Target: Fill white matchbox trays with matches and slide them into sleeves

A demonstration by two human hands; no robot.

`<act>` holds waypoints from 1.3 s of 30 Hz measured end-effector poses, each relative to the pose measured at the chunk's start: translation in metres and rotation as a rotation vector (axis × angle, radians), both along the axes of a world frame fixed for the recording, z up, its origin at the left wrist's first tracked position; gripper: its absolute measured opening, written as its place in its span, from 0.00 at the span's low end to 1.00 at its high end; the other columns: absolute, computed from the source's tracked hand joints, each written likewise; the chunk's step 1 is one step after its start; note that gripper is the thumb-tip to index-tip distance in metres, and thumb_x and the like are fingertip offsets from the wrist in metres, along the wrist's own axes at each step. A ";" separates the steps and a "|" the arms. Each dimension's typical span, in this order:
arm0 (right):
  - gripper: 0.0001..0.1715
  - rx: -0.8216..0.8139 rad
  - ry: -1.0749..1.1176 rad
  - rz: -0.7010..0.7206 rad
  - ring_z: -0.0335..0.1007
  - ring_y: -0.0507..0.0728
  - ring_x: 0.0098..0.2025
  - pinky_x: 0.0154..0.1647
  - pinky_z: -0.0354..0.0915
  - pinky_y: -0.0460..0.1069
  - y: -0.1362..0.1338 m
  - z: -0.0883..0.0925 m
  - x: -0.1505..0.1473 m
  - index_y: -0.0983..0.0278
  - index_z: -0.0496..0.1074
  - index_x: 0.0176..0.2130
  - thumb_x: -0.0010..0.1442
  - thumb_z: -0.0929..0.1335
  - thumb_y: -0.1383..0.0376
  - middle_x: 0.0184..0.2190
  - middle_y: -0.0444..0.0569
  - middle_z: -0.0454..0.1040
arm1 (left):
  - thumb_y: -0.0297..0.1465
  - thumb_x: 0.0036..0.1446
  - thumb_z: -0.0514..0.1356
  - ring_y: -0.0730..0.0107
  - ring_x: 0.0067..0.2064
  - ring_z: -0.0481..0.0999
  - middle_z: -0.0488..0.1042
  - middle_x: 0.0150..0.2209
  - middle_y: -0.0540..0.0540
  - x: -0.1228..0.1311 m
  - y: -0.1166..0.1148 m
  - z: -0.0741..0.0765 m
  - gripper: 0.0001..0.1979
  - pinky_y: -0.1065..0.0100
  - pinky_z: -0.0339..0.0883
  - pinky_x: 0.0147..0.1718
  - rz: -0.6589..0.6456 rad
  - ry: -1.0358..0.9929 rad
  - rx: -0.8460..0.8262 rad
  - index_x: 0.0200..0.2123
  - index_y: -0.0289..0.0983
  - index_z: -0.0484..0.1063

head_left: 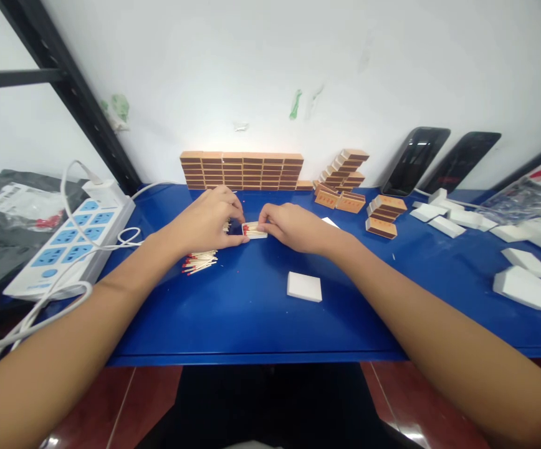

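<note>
1. Currently tray (257,236) with matches (252,228) inside, mid worktop (233,318).
2. Left hand (212,218) half-curled, holding its left end; right hand (293,227) curled at right end, grip unclear.
3. Likely done: stacked boxes (242,171); remaining: loose matches (200,262).

We have a bare run of blue tabletop (247,324) along the near edge, open between the loose matches (199,262) and a lone white box (304,287). Past the left hand (214,219), a matchbox wall (242,171) blocks us; the gap before it seems narrow, though partly hidden. Rightward, the right forearm (406,299) bars us from another open stretch, bounded by scattered white boxes (523,288).
</note>
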State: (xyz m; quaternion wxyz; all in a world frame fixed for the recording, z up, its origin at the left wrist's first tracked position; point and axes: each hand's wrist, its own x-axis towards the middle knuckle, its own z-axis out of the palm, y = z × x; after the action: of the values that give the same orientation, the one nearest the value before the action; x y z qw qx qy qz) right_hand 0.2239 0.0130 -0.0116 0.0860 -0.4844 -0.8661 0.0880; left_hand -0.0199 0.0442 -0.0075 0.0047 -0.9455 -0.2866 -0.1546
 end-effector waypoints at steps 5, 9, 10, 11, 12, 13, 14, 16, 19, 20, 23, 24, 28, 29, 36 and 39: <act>0.13 -0.004 0.002 0.001 0.73 0.58 0.40 0.38 0.54 0.50 -0.002 -0.002 -0.001 0.63 0.75 0.49 0.78 0.64 0.61 0.42 0.53 0.81 | 0.46 0.62 0.69 0.49 0.57 0.74 0.82 0.50 0.40 0.000 0.000 0.000 0.16 0.50 0.65 0.58 0.002 -0.003 -0.003 0.41 0.39 0.85; 0.13 0.015 0.000 -0.004 0.72 0.57 0.39 0.37 0.53 0.50 -0.005 0.003 -0.004 0.63 0.77 0.48 0.77 0.64 0.62 0.40 0.52 0.81 | 0.46 0.63 0.69 0.49 0.57 0.74 0.82 0.50 0.40 -0.001 0.000 0.000 0.17 0.50 0.65 0.59 0.007 0.014 -0.002 0.42 0.39 0.85; 0.13 0.022 0.008 -0.001 0.72 0.57 0.38 0.37 0.53 0.50 -0.006 0.003 -0.005 0.63 0.77 0.48 0.77 0.64 0.61 0.40 0.52 0.81 | 0.46 0.63 0.69 0.49 0.57 0.74 0.82 0.50 0.40 -0.001 0.000 0.000 0.17 0.50 0.65 0.58 0.008 0.015 -0.004 0.43 0.39 0.85; 0.14 0.027 0.018 0.002 0.72 0.57 0.38 0.37 0.53 0.50 -0.006 0.004 -0.006 0.63 0.77 0.48 0.77 0.64 0.61 0.39 0.52 0.81 | 0.46 0.63 0.69 0.49 0.57 0.74 0.82 0.50 0.40 -0.001 -0.001 0.000 0.17 0.50 0.65 0.58 0.009 0.013 -0.005 0.43 0.38 0.85; 0.14 0.029 0.027 0.004 0.71 0.57 0.37 0.37 0.53 0.50 -0.007 0.004 -0.007 0.63 0.77 0.48 0.77 0.64 0.60 0.39 0.51 0.81 | 0.46 0.63 0.69 0.49 0.57 0.74 0.82 0.50 0.39 0.000 -0.001 0.000 0.17 0.50 0.65 0.58 0.010 0.008 -0.008 0.44 0.38 0.85; 0.14 0.029 0.033 0.005 0.71 0.57 0.37 0.37 0.53 0.50 -0.007 0.004 -0.008 0.63 0.77 0.49 0.77 0.64 0.60 0.39 0.51 0.81 | 0.46 0.63 0.69 0.49 0.57 0.74 0.82 0.50 0.39 0.000 -0.001 0.000 0.17 0.50 0.65 0.58 0.010 0.003 -0.010 0.44 0.38 0.85; 0.14 0.029 0.034 0.003 0.71 0.56 0.37 0.37 0.53 0.50 -0.008 0.004 -0.008 0.63 0.77 0.49 0.77 0.65 0.59 0.39 0.51 0.81 | 0.46 0.62 0.69 0.49 0.57 0.73 0.82 0.50 0.39 0.000 -0.002 0.000 0.17 0.50 0.65 0.58 0.009 -0.002 -0.012 0.44 0.39 0.85; 0.13 0.025 0.027 -0.003 0.71 0.56 0.37 0.37 0.53 0.50 -0.009 0.003 -0.009 0.63 0.78 0.48 0.77 0.65 0.60 0.39 0.51 0.81 | 0.46 0.62 0.69 0.49 0.57 0.73 0.82 0.50 0.40 0.001 -0.003 0.000 0.16 0.50 0.65 0.58 0.006 -0.008 -0.014 0.43 0.39 0.85; 0.13 0.017 0.007 -0.002 0.71 0.57 0.37 0.37 0.53 0.49 -0.010 0.004 -0.008 0.63 0.78 0.48 0.77 0.65 0.61 0.40 0.52 0.82 | 0.46 0.62 0.69 0.49 0.57 0.73 0.82 0.50 0.41 0.001 -0.003 -0.001 0.16 0.50 0.64 0.59 0.001 -0.010 -0.012 0.42 0.40 0.85; 0.13 0.016 0.004 0.003 0.71 0.57 0.37 0.37 0.53 0.49 -0.010 0.004 -0.008 0.63 0.78 0.48 0.77 0.65 0.61 0.40 0.52 0.82 | 0.46 0.62 0.69 0.49 0.57 0.73 0.81 0.50 0.41 0.001 -0.003 -0.001 0.16 0.50 0.64 0.59 0.000 -0.009 -0.012 0.42 0.40 0.85; 0.13 0.025 0.014 0.014 0.70 0.56 0.35 0.37 0.53 0.50 -0.009 0.004 -0.007 0.63 0.77 0.48 0.76 0.64 0.61 0.39 0.52 0.81 | 0.47 0.63 0.69 0.49 0.58 0.73 0.81 0.51 0.41 0.001 -0.003 -0.002 0.17 0.50 0.64 0.59 -0.001 -0.004 -0.009 0.43 0.40 0.85; 0.13 0.028 0.022 0.019 0.69 0.56 0.35 0.37 0.52 0.50 -0.009 0.004 -0.007 0.63 0.77 0.48 0.76 0.64 0.61 0.38 0.51 0.81 | 0.47 0.62 0.69 0.49 0.58 0.73 0.81 0.51 0.40 0.001 -0.003 -0.002 0.17 0.50 0.64 0.59 0.000 -0.004 -0.009 0.43 0.40 0.85; 0.11 0.086 0.081 0.024 0.67 0.55 0.33 0.36 0.52 0.50 -0.015 0.006 -0.012 0.63 0.77 0.48 0.74 0.66 0.63 0.34 0.48 0.79 | 0.45 0.62 0.70 0.49 0.56 0.74 0.81 0.49 0.40 0.002 -0.003 -0.002 0.15 0.50 0.65 0.58 0.008 -0.014 -0.010 0.43 0.40 0.85; 0.11 0.118 0.123 0.032 0.67 0.55 0.32 0.36 0.52 0.50 -0.020 0.007 -0.015 0.63 0.77 0.48 0.73 0.66 0.63 0.33 0.47 0.78 | 0.44 0.61 0.69 0.49 0.56 0.74 0.81 0.49 0.40 0.002 -0.003 -0.001 0.14 0.50 0.65 0.57 0.010 -0.015 -0.005 0.42 0.39 0.85; 0.07 0.049 0.292 0.353 0.73 0.54 0.39 0.41 0.60 0.49 -0.054 -0.004 -0.054 0.63 0.78 0.46 0.71 0.69 0.65 0.41 0.47 0.81 | 0.36 0.58 0.69 0.48 0.56 0.73 0.81 0.50 0.40 -0.002 0.003 0.000 0.10 0.50 0.65 0.56 -0.003 0.012 -0.028 0.42 0.41 0.85; 0.07 0.035 0.273 0.374 0.75 0.56 0.46 0.46 0.62 0.49 -0.055 -0.013 -0.065 0.64 0.78 0.47 0.73 0.68 0.66 0.49 0.51 0.81 | 0.39 0.60 0.69 0.47 0.55 0.73 0.82 0.51 0.39 -0.001 0.002 0.002 0.10 0.49 0.66 0.55 0.013 -0.007 -0.041 0.40 0.41 0.86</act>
State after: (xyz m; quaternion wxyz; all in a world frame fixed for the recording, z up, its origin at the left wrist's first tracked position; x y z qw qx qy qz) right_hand 0.1592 -0.0418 -0.0247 0.1929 -0.2974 -0.9226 0.1520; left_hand -0.0211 0.0465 -0.0056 -0.0145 -0.9430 -0.2958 -0.1520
